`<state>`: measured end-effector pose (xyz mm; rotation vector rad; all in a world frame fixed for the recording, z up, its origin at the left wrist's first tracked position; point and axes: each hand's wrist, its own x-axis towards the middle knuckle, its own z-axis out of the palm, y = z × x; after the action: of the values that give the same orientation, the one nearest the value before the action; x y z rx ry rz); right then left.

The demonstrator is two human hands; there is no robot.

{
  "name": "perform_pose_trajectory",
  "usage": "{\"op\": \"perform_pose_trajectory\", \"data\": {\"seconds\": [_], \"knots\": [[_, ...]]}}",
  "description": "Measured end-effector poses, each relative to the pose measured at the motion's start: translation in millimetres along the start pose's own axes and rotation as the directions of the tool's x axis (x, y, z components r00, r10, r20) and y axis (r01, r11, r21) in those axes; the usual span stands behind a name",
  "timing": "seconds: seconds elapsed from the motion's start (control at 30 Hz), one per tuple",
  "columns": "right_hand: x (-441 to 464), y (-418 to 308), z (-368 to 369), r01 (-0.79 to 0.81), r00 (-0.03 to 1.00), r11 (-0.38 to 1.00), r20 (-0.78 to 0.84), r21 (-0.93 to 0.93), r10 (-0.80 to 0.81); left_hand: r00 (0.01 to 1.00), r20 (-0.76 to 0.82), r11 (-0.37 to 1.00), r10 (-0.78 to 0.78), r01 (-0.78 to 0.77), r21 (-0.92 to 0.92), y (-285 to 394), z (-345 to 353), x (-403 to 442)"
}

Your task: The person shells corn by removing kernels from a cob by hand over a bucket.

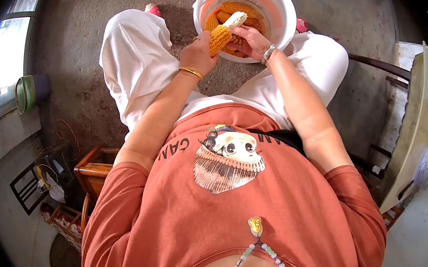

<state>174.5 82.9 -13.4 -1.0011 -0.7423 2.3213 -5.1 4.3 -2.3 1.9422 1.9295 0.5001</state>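
Observation:
A partly shelled corn cob (220, 39) is held over the near left side of a white bucket (283, 5). Yellow kernels cover its lower part, while its upper end is bare and white. My left hand (197, 57) is closed around the kernel-covered end. From the other side, my right hand (252, 43) is closed at the cob, thumb against it near the bare part and fingers curled below. A few loose kernels show by the right fingers. Inside the bucket lie several yellow corn cobs (237, 8), partly hidden by my hands and the held cob.
The bucket stands on a grey concrete floor (82, 21) between my knees in white trousers (133, 63). Wooden furniture (95, 169) is at the left. A pale board-like surface (411, 125) stands at the right. A green container (25, 95) is by the window.

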Motion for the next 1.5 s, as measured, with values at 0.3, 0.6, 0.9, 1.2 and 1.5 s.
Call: {"op": "perform_pose_trajectory", "data": {"seconds": [0.3,0.6,0.9,1.2,1.5], "knots": [[-1.5,-2.0,-0.2,-0.046,0.998,0.999,0.037,0.012,0.045,1.0,0.003,1.0,-0.009,0.009,-0.01,2.5,2.4,-2.6],[0.8,2.1,-5.5,-0.006,1.0,1.0,0.0,0.02,0.006,0.998,0.002,0.991,-0.055,0.055,-0.123,3.9,-0.3,-3.4],[-0.2,0.8,3.1,0.001,0.997,1.0,-0.077,-0.004,-0.002,0.996,0.029,0.989,-0.08,0.083,-0.125,9.2,-7.4,-3.5],[1.2,-0.8,-2.4,0.007,0.998,0.998,0.055,-0.058,-0.003,0.99,0.105,0.973,-0.098,0.117,-0.2,5.2,-0.5,-0.2],[0.3,-3.2,-5.7,0.012,0.997,0.998,0.079,-0.065,-0.007,0.994,0.084,0.958,-0.072,0.092,-0.272,2.3,-0.3,0.1]]}}
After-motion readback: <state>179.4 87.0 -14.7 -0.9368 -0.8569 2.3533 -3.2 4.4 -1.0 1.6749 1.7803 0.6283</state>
